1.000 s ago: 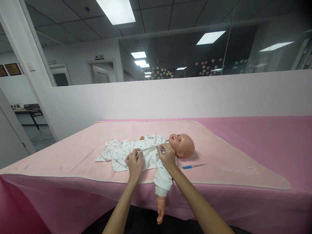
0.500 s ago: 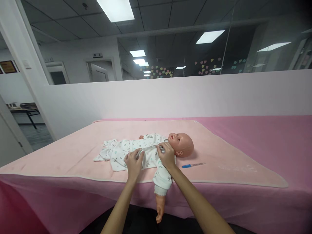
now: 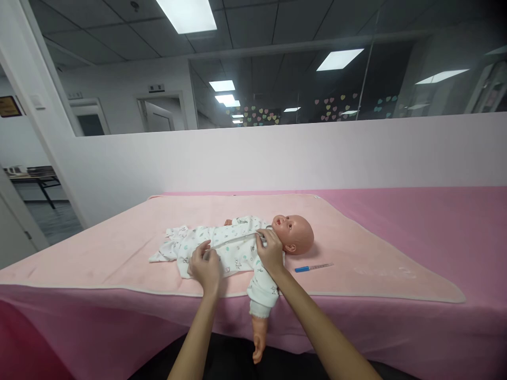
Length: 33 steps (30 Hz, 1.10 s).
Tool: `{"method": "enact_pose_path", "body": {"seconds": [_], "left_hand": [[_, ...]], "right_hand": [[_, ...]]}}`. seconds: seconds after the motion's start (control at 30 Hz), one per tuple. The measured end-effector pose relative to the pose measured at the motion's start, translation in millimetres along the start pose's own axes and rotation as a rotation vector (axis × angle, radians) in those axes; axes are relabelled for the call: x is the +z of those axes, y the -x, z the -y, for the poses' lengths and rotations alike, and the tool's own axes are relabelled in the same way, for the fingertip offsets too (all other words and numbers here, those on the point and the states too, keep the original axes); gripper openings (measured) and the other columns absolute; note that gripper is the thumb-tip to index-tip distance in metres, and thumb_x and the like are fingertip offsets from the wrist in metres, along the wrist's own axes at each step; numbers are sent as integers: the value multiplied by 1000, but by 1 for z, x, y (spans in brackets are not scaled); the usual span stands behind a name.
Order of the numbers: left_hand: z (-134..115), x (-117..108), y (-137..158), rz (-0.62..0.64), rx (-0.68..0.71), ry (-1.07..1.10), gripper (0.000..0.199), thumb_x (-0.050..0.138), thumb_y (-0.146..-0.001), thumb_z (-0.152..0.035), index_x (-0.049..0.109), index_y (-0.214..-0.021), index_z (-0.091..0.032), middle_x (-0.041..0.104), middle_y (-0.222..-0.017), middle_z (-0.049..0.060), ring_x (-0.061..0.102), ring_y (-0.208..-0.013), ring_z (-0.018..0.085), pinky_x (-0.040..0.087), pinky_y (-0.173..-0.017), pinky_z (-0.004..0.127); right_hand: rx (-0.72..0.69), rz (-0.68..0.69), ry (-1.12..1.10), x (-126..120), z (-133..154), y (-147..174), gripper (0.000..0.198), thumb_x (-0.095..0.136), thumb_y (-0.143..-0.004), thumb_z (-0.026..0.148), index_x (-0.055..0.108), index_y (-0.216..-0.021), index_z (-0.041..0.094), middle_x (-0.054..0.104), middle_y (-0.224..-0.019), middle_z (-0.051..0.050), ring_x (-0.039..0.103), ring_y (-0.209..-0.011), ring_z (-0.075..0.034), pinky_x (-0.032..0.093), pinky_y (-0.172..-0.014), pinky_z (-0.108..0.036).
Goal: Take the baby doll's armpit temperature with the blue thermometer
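A baby doll [image 3: 295, 234] lies on its back, head to the right, dressed in a white patterned baby gown [image 3: 241, 256]. One sleeved arm [image 3: 259, 338] hangs over the table's front edge. By the neckline, my right hand [image 3: 271, 252] is closed in a pinch on the gown's front edge. My left hand [image 3: 206, 268] rests over the lower part of the gown, its fingers curved and thumb apart, with no cloth visibly gripped. Between the hands the gown's overlapping edge runs along the doll's front. A slim, clear-shafted thermometer [image 3: 314, 267] with a blue end lies right of my right hand.
A peach blanket [image 3: 119, 232] lies under the doll on a pink-covered table [image 3: 435, 237]. Behind it stands a low white wall [image 3: 277, 158] with glass above. A further table [image 3: 39, 179] stands in the room at left.
My left hand has moved left and toward me along the gown, and its pinch on the edge has loosened. The edge lies flatter. My right hand stays by the neckline.
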State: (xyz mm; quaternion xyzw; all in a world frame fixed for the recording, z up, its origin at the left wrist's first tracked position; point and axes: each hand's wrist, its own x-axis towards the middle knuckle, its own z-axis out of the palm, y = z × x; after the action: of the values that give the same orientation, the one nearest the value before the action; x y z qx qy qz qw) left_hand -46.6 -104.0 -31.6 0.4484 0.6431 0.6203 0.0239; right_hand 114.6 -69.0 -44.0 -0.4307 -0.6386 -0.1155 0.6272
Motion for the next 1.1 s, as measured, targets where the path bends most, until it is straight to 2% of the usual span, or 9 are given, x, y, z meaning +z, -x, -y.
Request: {"method": "enact_pose_path", "body": {"seconds": [0.1, 0.2, 0.3, 0.4, 0.5, 0.63, 0.77, 0.97, 1.1], "left_hand": [[-5, 1, -7, -73, 96, -11, 26, 43, -70, -13, 60, -87, -24, 60, -91, 3, 50, -94, 24, 27, -93, 49], [-16, 9, -21, -1, 249, 103, 24, 43, -73, -15, 59, -89, -22, 59, -93, 4, 51, -93, 21, 36, -89, 41], [-29, 25, -35, 323, 322, 258, 23, 47, -77, -27, 59, -95, -20, 61, -94, 4, 55, -81, 17, 45, -74, 30], [-36, 44, -42, 704, 357, 249, 26, 50, -77, -36, 65, -89, -19, 64, -88, 3, 56, -71, 14, 45, -66, 26], [-35, 54, -42, 863, 444, 123, 28, 51, -76, -42, 69, -83, -22, 65, -82, 2, 54, -68, 13, 43, -66, 26], [-33, 54, -41, 933, 556, -44, 34, 54, -71, -50, 69, -90, -26, 62, -87, 1, 52, -69, 14, 41, -66, 25], [-41, 54, -50, 1026, 577, -118, 30, 48, -76, -43, 68, -88, -23, 60, -77, 1, 53, -70, 14, 41, -67, 24], [-62, 67, -83, 1066, 421, -452, 23, 41, -79, -24, 58, -68, -13, 56, -58, 3, 51, -55, 13, 38, -51, 22], [-80, 74, -100, 938, 523, -568, 22, 35, -81, -19, 55, -85, -12, 62, -79, 10, 57, -72, 18, 41, -61, 27]], "right_hand": [[-60, -15, 54, -3, 2, -1, 28, 38, -83, 12, 54, -105, 17, 61, -98, -9, 55, -94, -20, 45, -83, -36], [-153, 22, 74, -19, 3, 1, 33, 36, -82, 9, 54, -108, 19, 59, -106, -9, 53, -103, -21, 43, -89, -40], [-214, 128, 66, -54, -7, 8, 29, 38, -81, 8, 58, -99, 20, 63, -96, -7, 56, -94, -20, 45, -88, -40], [-280, 357, 120, -100, -32, 17, 25, 41, -80, 8, 61, -91, 20, 65, -87, -5, 58, -86, -20, 43, -91, -42], [-183, 524, 267, -143, -66, 22, 28, 39, -81, 12, 62, -96, 19, 65, -97, -8, 58, -92, -23, 46, -84, -40], [25, 731, 381, -177, -94, 21, 32, 37, -82, 21, 62, -101, 16, 63, -105, -11, 57, -98, -24, 45, -86, -39], [174, 799, 332, -187, -98, 16, 31, 34, -85, 30, 61, -90, 19, 65, -95, -9, 59, -89, -23, 46, -78, -35], [277, 744, 242, -198, -73, -14, 26, 36, -85, 39, 57, -86, 22, 65, -83, -4, 59, -73, -20, 43, -64, -29], [260, 639, 119, -189, -37, -48, 24, 41, -84, 39, 58, -87, 23, 65, -79, -2, 59, -71, -17, 43, -61, -25]]}}
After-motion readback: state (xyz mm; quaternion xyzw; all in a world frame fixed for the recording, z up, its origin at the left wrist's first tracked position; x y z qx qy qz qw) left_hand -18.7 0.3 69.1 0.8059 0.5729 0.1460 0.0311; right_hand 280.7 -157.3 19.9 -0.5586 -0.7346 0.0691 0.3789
